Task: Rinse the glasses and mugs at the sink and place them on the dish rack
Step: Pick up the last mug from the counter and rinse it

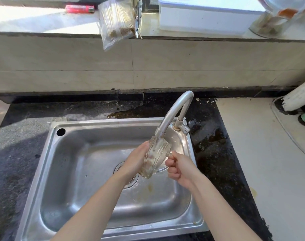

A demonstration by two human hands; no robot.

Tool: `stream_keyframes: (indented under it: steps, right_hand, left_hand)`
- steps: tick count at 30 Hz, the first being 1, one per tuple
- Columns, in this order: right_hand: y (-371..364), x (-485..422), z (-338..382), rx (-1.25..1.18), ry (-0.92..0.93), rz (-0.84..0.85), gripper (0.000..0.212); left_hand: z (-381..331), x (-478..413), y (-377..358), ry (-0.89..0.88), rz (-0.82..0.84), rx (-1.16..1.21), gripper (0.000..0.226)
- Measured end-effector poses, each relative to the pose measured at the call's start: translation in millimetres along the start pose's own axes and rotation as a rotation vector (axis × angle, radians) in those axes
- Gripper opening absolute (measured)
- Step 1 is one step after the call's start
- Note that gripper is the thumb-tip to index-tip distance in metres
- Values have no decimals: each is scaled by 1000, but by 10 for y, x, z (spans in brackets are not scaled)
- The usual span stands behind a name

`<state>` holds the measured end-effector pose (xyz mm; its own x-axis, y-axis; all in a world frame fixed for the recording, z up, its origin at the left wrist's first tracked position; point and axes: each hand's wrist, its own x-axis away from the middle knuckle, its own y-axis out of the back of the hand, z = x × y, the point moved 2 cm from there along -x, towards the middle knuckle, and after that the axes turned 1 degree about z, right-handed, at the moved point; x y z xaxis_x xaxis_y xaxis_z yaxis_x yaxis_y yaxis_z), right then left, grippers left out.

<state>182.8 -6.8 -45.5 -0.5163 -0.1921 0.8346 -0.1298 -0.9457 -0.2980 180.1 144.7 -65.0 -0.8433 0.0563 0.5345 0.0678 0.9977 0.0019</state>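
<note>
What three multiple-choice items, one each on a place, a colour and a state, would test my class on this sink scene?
1. Where is the glass mug?
A. under the faucet spout
B. on the ledge
C. on the sink floor

2. What colour is the lighter on the ledge?
A. blue
B. red
C. green

3. How is the mug held?
A. left hand only
B. by both hands
C. by neither hand

Answers: 1 A, its mouth meets the faucet; 2 B, its body is red; 3 B, left hand cups the body, right hand grips the handle.
</note>
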Motion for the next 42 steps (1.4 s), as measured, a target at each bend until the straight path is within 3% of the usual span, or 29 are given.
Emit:
stream_keyframes:
  steps: [4, 9, 14, 18, 21, 26, 31, 33, 37, 42]
  right_hand:
    - [-21, 62, 49, 24, 8, 12, 38]
    - [-45, 130, 181, 109, 67, 36, 35]
    - [-111, 163, 240, 359, 250, -122, 38]
    - [-204, 181, 218, 681, 488, -258, 43]
    - [-235, 178, 212, 784, 564, -355, 47]
    - [-244, 182, 289, 673, 400, -253, 37]
    - [-238, 165, 302, 616, 290, -174, 38]
    - [-233, 105, 385, 548, 198, -130, 36]
    - [-243, -119, 527, 492, 55, -63, 37]
    - [-461, -208, 491, 421, 157, -78, 18]
  left_hand:
    - [-144, -33, -61, 17, 4, -148, 23]
    - [-283, -91, -76, 174, -21, -92, 44]
    - [-193, -129, -129, 221, -27, 14, 74]
    - [-213, -58, -126, 242, 3, 149, 56]
    - [-241, -29, -143, 242, -20, 245, 43]
    - [-323, -16, -149, 124, -85, 157, 47]
    - [-374, -63, -111, 61, -245, 184, 11]
    - [-394, -50, -47, 65, -264, 179, 24]
    - [-325, -9, 96, 71, -137, 175, 31]
    - [-228, -6, 238, 167, -425, 338, 36]
